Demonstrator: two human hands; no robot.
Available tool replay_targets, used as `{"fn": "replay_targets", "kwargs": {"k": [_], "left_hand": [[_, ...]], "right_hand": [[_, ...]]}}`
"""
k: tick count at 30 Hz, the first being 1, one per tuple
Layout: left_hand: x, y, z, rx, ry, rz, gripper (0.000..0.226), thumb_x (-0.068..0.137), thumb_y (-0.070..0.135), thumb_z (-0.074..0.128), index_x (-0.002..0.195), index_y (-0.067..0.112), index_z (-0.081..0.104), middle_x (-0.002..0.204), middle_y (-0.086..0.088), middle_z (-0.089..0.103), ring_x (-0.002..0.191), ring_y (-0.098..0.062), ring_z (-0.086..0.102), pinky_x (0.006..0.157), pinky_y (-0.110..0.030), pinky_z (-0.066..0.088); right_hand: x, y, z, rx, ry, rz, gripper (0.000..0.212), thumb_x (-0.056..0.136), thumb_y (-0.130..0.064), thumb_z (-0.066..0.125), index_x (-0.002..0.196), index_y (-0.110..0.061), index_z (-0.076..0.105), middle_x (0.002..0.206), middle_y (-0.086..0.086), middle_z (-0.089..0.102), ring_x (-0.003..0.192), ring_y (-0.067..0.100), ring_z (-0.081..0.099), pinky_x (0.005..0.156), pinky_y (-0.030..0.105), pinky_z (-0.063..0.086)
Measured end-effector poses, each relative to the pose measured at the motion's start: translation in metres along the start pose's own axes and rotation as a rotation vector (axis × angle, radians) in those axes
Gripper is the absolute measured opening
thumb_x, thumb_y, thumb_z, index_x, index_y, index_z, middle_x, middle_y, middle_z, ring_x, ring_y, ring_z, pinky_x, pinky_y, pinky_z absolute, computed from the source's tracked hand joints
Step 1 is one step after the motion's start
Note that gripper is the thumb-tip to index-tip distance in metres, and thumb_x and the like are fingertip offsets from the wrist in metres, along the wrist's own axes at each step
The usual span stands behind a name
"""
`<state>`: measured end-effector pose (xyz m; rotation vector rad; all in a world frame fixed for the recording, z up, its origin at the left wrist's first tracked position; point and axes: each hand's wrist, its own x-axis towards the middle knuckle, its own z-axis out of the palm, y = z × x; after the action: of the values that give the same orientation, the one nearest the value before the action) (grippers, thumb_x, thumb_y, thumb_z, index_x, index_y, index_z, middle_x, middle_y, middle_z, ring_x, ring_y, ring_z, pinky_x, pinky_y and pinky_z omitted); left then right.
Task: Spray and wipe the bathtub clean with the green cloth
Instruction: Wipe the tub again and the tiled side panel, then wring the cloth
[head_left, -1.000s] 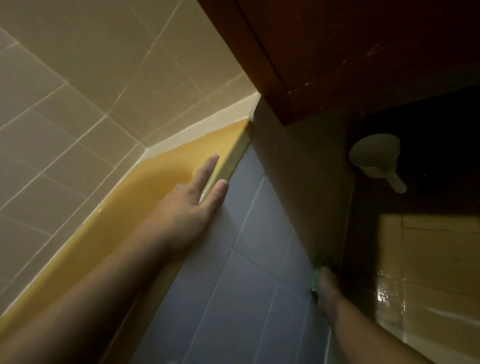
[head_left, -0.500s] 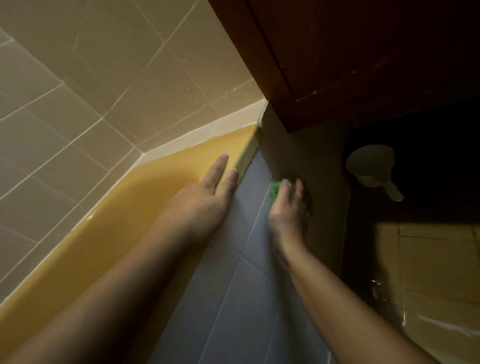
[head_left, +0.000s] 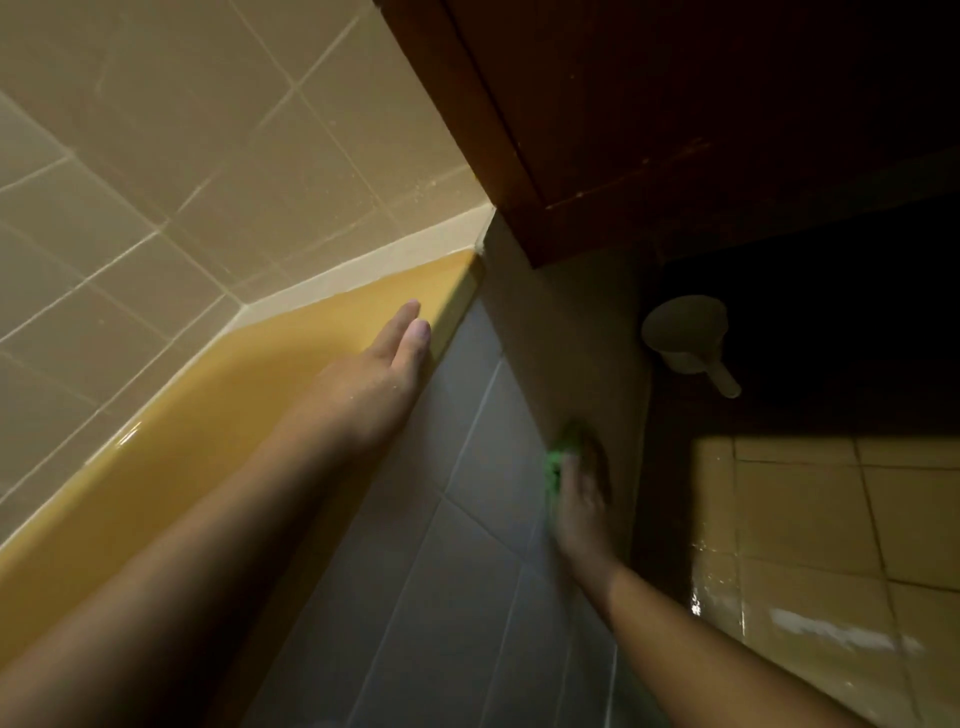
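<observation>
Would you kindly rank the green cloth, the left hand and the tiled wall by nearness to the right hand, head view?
1. green cloth, under the right hand.
2. left hand, on the tub rim.
3. tiled wall, beyond that rim.

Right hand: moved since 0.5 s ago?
Yes. The right hand, on the green cloth, has slid down toward the camera, now well below the white scoop.

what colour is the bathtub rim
The bathtub rim is mustard yellow, clearest in the head view.
</observation>
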<state>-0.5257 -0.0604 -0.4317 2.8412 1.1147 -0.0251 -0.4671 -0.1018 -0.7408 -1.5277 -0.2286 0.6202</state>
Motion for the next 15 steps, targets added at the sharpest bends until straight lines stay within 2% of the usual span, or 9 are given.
{"fn": "replay_targets", "kwargs": {"k": [2, 3, 4, 5, 7, 9, 11, 13, 15], "left_hand": [[0.003, -0.002, 0.001, 0.002, 0.008, 0.007, 0.056, 0.105, 0.064, 0.012, 0.160, 0.055, 0.011, 0.164, -0.013, 0.037, 0.149, -0.036, 0.037, 0.118, -0.038, 0.026], [0.004, -0.002, 0.001, 0.000, 0.009, 0.011, 0.056, 0.105, 0.064, 0.012, 0.160, 0.055, 0.012, 0.165, -0.012, 0.037, 0.149, -0.036, 0.037, 0.119, -0.038, 0.025], [0.005, -0.003, 0.002, -0.002, 0.006, 0.013, 0.057, 0.105, 0.064, 0.012, 0.161, 0.054, 0.012, 0.165, -0.011, 0.036, 0.150, -0.035, 0.036, 0.120, -0.039, 0.025], [0.005, -0.004, 0.002, -0.002, 0.003, 0.012, 0.057, 0.105, 0.064, 0.012, 0.161, 0.054, 0.012, 0.166, -0.010, 0.035, 0.151, -0.035, 0.035, 0.120, -0.039, 0.024], [0.004, -0.006, 0.002, 0.010, 0.008, 0.012, 0.057, 0.105, 0.064, 0.012, 0.161, 0.054, 0.012, 0.165, -0.011, 0.036, 0.150, -0.036, 0.036, 0.120, -0.039, 0.025], [0.003, -0.005, 0.002, 0.011, 0.017, 0.015, 0.057, 0.105, 0.064, 0.011, 0.161, 0.054, 0.012, 0.163, -0.014, 0.038, 0.149, -0.037, 0.037, 0.120, -0.040, 0.026], [0.000, -0.005, 0.003, -0.006, 0.018, 0.007, 0.056, 0.106, 0.062, 0.012, 0.161, 0.053, 0.012, 0.163, -0.016, 0.039, 0.149, -0.037, 0.038, 0.119, -0.039, 0.026], [-0.002, -0.007, 0.004, -0.025, 0.010, -0.004, 0.056, 0.106, 0.063, 0.012, 0.161, 0.054, 0.010, 0.162, -0.018, 0.039, 0.148, -0.038, 0.038, 0.120, -0.039, 0.027], [-0.002, -0.010, 0.005, -0.017, -0.001, -0.016, 0.058, 0.103, 0.067, 0.011, 0.160, 0.056, 0.007, 0.160, -0.022, 0.041, 0.146, -0.041, 0.041, 0.122, -0.045, 0.030]], "right_hand": [[0.022, 0.068, 0.005, 0.207, 0.068, 0.388, 0.082, 0.099, -0.065, 0.029, 0.146, -0.002, 0.052, 0.146, 0.024, 0.054, 0.134, 0.037, 0.052, 0.114, 0.041, 0.038], [0.025, 0.092, 0.009, 0.193, 0.060, 0.519, 0.094, 0.088, -0.077, 0.028, 0.143, -0.005, 0.055, 0.142, 0.021, 0.057, 0.130, 0.036, 0.055, 0.113, 0.045, 0.041], [0.026, 0.113, 0.012, 0.247, 0.098, 0.609, 0.093, 0.087, -0.077, 0.030, 0.144, -0.008, 0.054, 0.144, 0.019, 0.056, 0.131, 0.034, 0.054, 0.113, 0.046, 0.040], [0.022, 0.128, 0.014, 0.298, 0.130, 0.673, 0.078, 0.097, -0.066, 0.032, 0.145, -0.008, 0.050, 0.146, 0.017, 0.053, 0.134, 0.032, 0.050, 0.113, 0.042, 0.038], [-0.004, 0.101, 0.013, 0.340, 0.136, 0.689, 0.053, 0.111, -0.040, 0.032, 0.145, -0.002, 0.046, 0.147, 0.020, 0.050, 0.130, 0.031, 0.051, 0.100, 0.033, 0.040], [-0.013, 0.085, 0.021, 0.375, 0.154, 0.610, 0.054, 0.108, -0.039, 0.033, 0.145, -0.003, 0.047, 0.134, 0.019, 0.058, 0.109, 0.026, 0.059, 0.085, 0.030, 0.047], [-0.006, 0.081, 0.035, 0.417, 0.184, 0.556, 0.079, 0.089, -0.065, 0.028, 0.140, -0.010, 0.053, 0.130, 0.016, 0.061, 0.106, 0.024, 0.059, 0.097, 0.042, 0.052], [0.004, 0.059, 0.045, 0.414, 0.269, 0.547, 0.096, 0.068, -0.083, 0.017, 0.124, -0.017, 0.059, 0.133, 0.016, 0.059, 0.118, 0.031, 0.057, 0.109, 0.053, 0.043], [-0.004, 0.003, 0.040, 0.365, 0.278, 0.489, 0.087, 0.080, -0.080, 0.020, 0.132, -0.021, 0.058, 0.142, 0.015, 0.054, 0.129, 0.035, 0.050, 0.115, 0.049, 0.035]]}}
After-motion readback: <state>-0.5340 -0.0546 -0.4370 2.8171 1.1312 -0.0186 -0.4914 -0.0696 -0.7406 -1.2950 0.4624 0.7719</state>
